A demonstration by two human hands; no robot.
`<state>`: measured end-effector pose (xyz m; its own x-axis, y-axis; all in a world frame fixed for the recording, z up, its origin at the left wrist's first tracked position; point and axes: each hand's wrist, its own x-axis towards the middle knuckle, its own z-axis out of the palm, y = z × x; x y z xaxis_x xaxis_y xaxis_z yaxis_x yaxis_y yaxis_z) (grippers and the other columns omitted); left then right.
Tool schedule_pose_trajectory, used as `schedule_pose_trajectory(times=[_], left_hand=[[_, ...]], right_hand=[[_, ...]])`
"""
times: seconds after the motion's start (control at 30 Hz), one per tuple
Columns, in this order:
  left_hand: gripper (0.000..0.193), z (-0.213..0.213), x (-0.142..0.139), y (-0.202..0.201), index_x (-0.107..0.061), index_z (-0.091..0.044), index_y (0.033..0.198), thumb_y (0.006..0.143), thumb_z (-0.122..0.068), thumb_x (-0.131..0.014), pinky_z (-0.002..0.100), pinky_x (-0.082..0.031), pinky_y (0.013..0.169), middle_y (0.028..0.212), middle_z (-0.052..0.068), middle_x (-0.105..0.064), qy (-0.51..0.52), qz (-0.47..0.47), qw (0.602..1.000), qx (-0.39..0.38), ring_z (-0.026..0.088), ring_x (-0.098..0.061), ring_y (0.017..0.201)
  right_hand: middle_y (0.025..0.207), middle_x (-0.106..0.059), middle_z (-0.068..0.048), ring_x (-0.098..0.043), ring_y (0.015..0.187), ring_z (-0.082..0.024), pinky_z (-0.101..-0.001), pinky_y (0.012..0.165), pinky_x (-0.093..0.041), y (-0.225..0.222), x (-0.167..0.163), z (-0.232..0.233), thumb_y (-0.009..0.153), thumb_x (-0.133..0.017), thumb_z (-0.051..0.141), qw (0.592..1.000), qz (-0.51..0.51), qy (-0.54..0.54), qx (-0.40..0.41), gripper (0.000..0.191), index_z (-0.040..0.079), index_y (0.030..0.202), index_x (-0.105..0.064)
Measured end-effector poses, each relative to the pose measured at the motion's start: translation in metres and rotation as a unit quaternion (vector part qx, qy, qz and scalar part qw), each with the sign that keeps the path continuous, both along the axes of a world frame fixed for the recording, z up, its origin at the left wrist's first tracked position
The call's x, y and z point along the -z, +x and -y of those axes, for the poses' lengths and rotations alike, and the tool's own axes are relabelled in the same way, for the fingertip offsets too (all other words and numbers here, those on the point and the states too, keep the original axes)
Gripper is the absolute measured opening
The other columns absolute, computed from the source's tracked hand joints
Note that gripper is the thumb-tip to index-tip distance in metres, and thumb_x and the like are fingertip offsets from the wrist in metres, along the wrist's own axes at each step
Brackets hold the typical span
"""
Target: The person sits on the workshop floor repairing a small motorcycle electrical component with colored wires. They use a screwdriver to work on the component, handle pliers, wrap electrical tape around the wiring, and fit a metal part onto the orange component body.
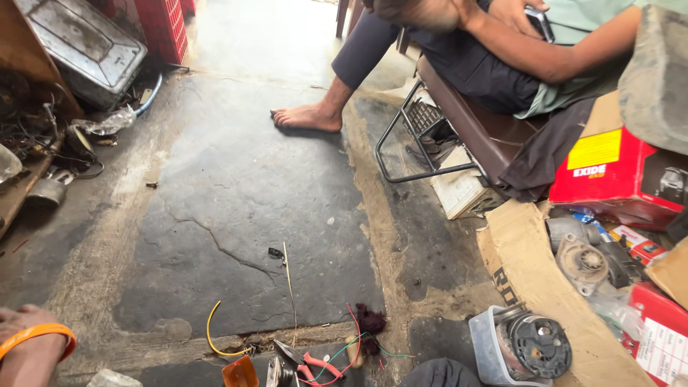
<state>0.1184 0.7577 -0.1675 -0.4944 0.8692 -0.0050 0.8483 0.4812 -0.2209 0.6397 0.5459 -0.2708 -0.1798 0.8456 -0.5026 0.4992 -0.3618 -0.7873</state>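
Only my left wrist (29, 344), wearing an orange band, shows at the lower left corner; its fingers are cut off by the frame edge. It is not touching any of the things on the floor. My right hand is out of view. On the floor at the bottom centre lie red-handled pliers (315, 362), a curved yellow wire (212, 334), an orange plastic lens piece (240, 373) and tangled red and green wires (356, 345). A thin stick (289, 287) and a small black piece (276, 252) lie on the dark floor slab just beyond them.
Another person sits on a brown bench (473, 125) at upper right, holding a phone, one bare foot (308, 117) on the floor. A clear tub holding a round motor part (527, 347), metal motor parts (584, 261), cardboard (527, 269) and a red box (616, 175) crowd the right. At upper left: metal tray (86, 43), red crate (165, 25).
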Motion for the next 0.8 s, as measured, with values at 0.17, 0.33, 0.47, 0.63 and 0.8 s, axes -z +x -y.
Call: schedule_pose_trajectory(times=[0.17, 0.33, 0.47, 0.63, 0.8], left_hand=[[0.059, 0.015, -0.036, 0.059, -0.065, -0.011, 0.131, 0.090, -0.052, -0.072, 0.054, -0.055, 0.098, 0.131, 0.022, -0.065, -0.053, 0.098, 0.984, 0.136, 0.040, -0.063, 0.124], [0.067, 0.086, -0.048, 0.162, -0.065, -0.012, 0.128, 0.075, -0.050, -0.082, 0.047, -0.055, 0.094, 0.122, 0.016, -0.070, 0.020, 0.371, 0.888, 0.272, 0.037, -0.067, 0.113], [0.052, 0.159, -0.027, 0.215, -0.066, -0.006, 0.112, 0.078, -0.043, -0.083, 0.045, -0.057, 0.086, 0.110, 0.018, -0.074, -0.009, 0.468, 0.833, 0.294, 0.039, -0.070, 0.104], [0.069, 0.188, -0.005, 0.232, -0.055, -0.006, 0.120, 0.069, -0.036, -0.090, 0.053, -0.052, 0.086, 0.109, 0.026, -0.067, -0.100, 0.450, 0.828, 0.319, 0.047, -0.062, 0.105], [0.051, 0.173, -0.005, 0.222, -0.056, -0.007, 0.116, 0.076, -0.025, -0.083, 0.051, -0.052, 0.095, 0.115, 0.024, -0.068, -0.136, 0.414, 0.844, 0.314, 0.046, -0.063, 0.112]], right_hand=[[0.105, -0.072, -0.005, -0.072, 0.096, -0.014, -0.0326, 0.079, -0.060, -0.046, -0.006, 0.009, 0.084, -0.064, -0.005, 0.997, -0.038, 0.029, 0.062, 0.052, 0.016, 0.130, -0.051], [0.108, -0.072, -0.003, -0.073, 0.102, -0.014, -0.0323, 0.082, -0.062, 0.013, -0.042, 0.027, 0.084, -0.060, -0.010, 0.962, -0.169, 0.068, 0.201, 0.057, 0.020, 0.131, -0.046], [0.101, -0.074, -0.001, -0.073, 0.097, -0.011, -0.0282, 0.074, -0.056, 0.049, -0.059, -0.007, 0.087, -0.059, -0.008, 0.960, -0.161, 0.115, 0.198, 0.025, 0.005, 0.108, -0.062], [0.091, -0.074, -0.005, -0.067, 0.077, -0.009, -0.0284, 0.069, -0.054, 0.028, -0.063, -0.019, 0.093, -0.071, 0.006, 0.972, 0.020, 0.191, 0.134, 0.017, 0.004, 0.109, -0.073], [0.100, -0.072, -0.007, -0.069, 0.076, -0.018, -0.0349, 0.071, -0.055, -0.003, -0.083, -0.007, 0.086, -0.076, 0.008, 0.940, 0.171, 0.286, 0.072, 0.027, 0.008, 0.113, -0.075]])
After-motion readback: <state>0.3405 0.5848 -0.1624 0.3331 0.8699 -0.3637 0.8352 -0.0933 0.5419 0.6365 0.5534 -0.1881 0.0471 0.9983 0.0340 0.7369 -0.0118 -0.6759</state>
